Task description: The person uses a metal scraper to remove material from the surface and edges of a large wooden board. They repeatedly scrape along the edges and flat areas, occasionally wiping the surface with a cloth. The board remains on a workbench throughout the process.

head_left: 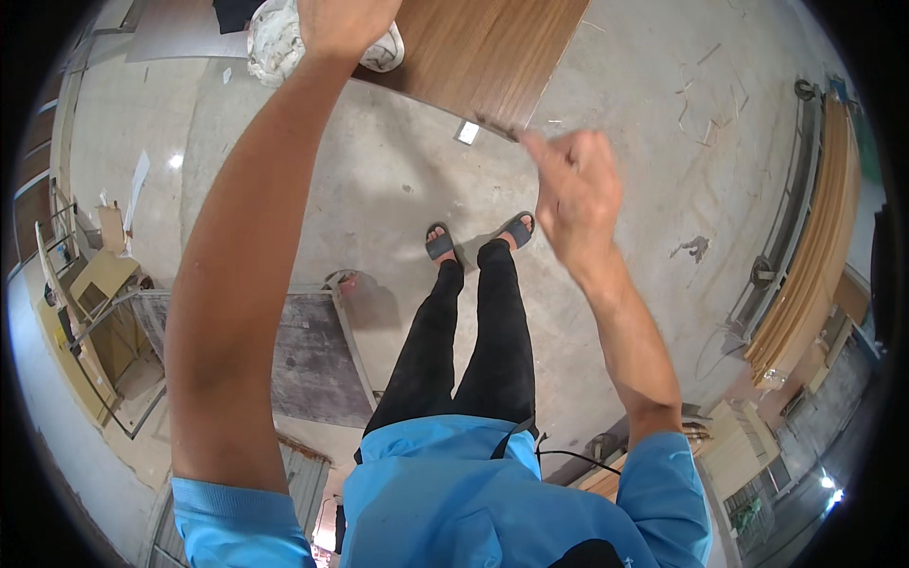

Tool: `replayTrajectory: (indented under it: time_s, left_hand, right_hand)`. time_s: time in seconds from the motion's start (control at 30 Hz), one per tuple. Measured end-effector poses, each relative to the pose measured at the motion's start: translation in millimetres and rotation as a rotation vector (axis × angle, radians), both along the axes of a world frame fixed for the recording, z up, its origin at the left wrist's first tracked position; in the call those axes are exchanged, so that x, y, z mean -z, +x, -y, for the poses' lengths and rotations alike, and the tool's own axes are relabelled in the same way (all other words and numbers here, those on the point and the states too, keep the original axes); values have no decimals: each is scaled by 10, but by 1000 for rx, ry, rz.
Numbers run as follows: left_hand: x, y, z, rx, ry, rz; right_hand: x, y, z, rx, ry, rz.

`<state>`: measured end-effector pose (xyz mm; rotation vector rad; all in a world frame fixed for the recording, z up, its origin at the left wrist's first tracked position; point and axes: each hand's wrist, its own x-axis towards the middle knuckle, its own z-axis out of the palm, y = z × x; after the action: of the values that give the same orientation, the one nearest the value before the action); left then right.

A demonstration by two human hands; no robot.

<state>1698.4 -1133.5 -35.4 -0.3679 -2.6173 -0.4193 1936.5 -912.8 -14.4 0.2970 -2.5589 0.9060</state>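
A wood-grain brown board (pixel 473 57) lies at the top of the view, its near edge facing me. My left hand (pixel 347 21) reaches over a crumpled white cloth (pixel 276 43) at the board's left side; its fingers are cut off by the upper edge, so any grip is hidden. At the board's near right corner is my right hand (pixel 579 185), slightly blurred, with its fingers curled in and the tip pointing at the corner. A thin dark strip (pixel 496 127) runs along the edge there, close to the fingertip. What the curled fingers hold, if anything, is not visible.
Just under the board's edge is a small white rectangular piece (pixel 468 133). Long wooden strips (pixel 805 246) stand stacked on the right beside a metal rail with wheels. A dark flat panel (pixel 317 355) lies on the lower left. My sandalled feet (pixel 440 243) stand on the concrete floor.
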Motion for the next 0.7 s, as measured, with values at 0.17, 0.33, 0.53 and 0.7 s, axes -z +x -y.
replayTrajectory:
  time_s: [0.17,0.33,0.53,0.7]
  left_hand:
    - [7,-112,-28,0,2,-15]
    - [71,-176,-57,-8,-14,27]
    - [85,-224,43,104,21,-24]
    - [29,-220,6,104,13,64]
  right_hand:
    - [-35,-19,41,-136,-85,-78]
    - [16,-232,-62,-110,-25,-100]
    - [227,-146,-39,112,-520,2]
    - [732,-1407,-556,434,-853,-208]
